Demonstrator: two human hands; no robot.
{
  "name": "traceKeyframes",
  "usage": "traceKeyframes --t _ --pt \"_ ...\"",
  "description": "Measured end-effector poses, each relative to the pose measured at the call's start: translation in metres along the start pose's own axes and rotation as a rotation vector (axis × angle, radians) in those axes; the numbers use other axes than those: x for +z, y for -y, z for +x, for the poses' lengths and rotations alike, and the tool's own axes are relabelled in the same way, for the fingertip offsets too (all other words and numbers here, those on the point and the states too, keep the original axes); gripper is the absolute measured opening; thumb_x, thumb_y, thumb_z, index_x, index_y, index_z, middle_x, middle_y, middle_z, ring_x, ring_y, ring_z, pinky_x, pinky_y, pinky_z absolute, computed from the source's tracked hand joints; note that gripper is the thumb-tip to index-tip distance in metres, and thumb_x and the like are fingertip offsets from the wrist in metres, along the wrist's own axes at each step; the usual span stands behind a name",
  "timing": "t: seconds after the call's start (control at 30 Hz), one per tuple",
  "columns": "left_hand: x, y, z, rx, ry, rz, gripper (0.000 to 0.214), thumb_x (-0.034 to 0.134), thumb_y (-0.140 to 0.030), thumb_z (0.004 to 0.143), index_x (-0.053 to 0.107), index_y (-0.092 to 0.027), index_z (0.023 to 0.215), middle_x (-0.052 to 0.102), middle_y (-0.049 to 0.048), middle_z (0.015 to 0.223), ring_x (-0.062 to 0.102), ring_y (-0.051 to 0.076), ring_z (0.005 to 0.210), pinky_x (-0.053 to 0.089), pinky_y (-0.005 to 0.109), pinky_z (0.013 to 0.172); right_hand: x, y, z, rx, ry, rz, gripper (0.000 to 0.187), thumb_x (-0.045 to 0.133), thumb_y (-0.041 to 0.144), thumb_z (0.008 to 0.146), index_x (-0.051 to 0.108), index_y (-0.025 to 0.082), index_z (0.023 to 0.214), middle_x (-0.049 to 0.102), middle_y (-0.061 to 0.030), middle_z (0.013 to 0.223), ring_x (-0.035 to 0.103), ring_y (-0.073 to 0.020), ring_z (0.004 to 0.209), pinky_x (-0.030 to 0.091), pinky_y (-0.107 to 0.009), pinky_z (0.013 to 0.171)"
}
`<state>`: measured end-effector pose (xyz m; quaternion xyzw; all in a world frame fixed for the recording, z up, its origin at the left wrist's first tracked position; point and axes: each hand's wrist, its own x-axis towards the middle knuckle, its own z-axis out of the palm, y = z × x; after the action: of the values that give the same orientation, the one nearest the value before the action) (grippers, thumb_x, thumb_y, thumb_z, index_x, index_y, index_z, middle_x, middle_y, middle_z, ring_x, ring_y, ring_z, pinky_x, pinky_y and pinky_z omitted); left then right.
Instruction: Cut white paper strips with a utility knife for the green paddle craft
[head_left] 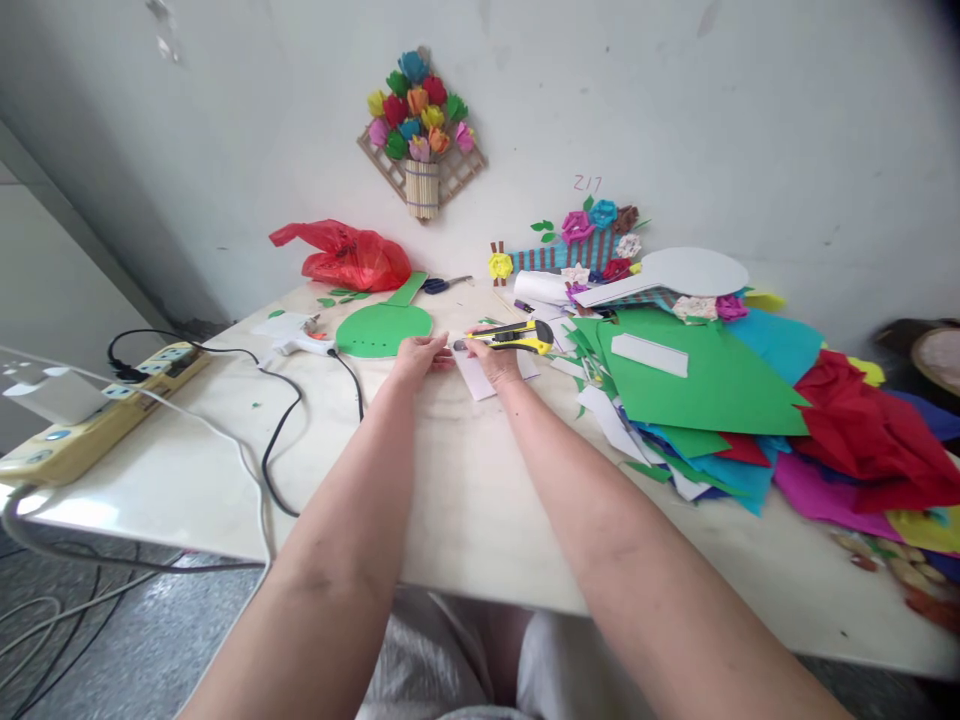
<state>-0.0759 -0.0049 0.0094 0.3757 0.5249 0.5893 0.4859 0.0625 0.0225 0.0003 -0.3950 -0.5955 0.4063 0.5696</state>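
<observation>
From where I stand, the cutter (521, 336) sits in the right hand (491, 360), above the paper (472, 378), nearer the table's (469, 500) back edge than its front. A slip could nick the left hand (422, 360), as the nose aims that way; I can't tell whether the blade is out. Its long axis runs roughly along the front edge, butt rightward. Right fingers pinch the cutter; left fingers bunch, holding what I can't tell.
</observation>
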Motion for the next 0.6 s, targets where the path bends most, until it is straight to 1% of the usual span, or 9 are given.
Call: traceKeyframes --t 0.1,0.2,0.37,0.5,0.6 --pt "0.001 0.002 0.002 -0.01 0.01 0.036 0.03 0.067 -0.013 0.089 0.061 -0.01 0.06 0.063 0.0037 0.054 0.058 0.009 0.044 0.051 0.019 0.051 0.001 0.005 -0.003 0.004 0.01 -0.004 0.006 0.062 0.019 0.065 0.065 0.022 0.07 0.059 0.0079 0.06 0.055 -0.01 0.054 0.048 -0.024 0.069" --pt "0.002 0.003 0.003 -0.011 0.012 0.05 0.033 0.062 -0.008 0.09 0.061 -0.01 0.058 0.063 0.0033 0.053 0.058 0.008 0.044 0.052 0.018 0.051 0.001 0.007 -0.004 0.016 0.008 -0.001 0.006 0.062 0.018 0.066 0.065 0.022 0.07 0.058 0.0076 0.057 0.056 -0.0111 0.055 0.048 -0.025 0.069" --pt "0.002 0.001 0.002 -0.03 0.01 0.087 0.03 0.068 -0.011 0.088 0.061 -0.011 0.059 0.062 0.0027 0.051 0.056 0.008 0.043 0.051 0.018 0.048 0.001 0.005 -0.004 0.019 0.012 -0.001 0.008 0.061 0.019 0.065 0.066 0.022 0.071 0.054 0.0083 0.05 0.056 -0.0132 0.056 0.048 -0.027 0.069" --pt "0.003 -0.001 0.0 -0.025 0.017 0.086 0.03 0.067 -0.012 0.088 0.06 -0.011 0.059 0.062 0.0041 0.052 0.057 0.009 0.043 0.05 0.018 0.048 -0.001 -0.001 0.0 0.007 0.026 -0.041 0.009 0.062 0.024 0.065 0.068 0.022 0.073 0.057 0.0067 0.053 0.06 -0.0155 0.061 0.049 -0.029 0.074" --pt "0.004 -0.002 -0.001 -0.02 -0.009 0.089 0.03 0.065 -0.011 0.09 0.058 -0.013 0.061 0.062 0.004 0.051 0.057 0.01 0.042 0.05 0.019 0.048 -0.002 -0.007 0.004 0.003 0.03 -0.077 0.012 0.061 0.028 0.066 0.068 0.022 0.074 0.06 0.0053 0.056 0.062 -0.0168 0.066 0.051 -0.031 0.078"
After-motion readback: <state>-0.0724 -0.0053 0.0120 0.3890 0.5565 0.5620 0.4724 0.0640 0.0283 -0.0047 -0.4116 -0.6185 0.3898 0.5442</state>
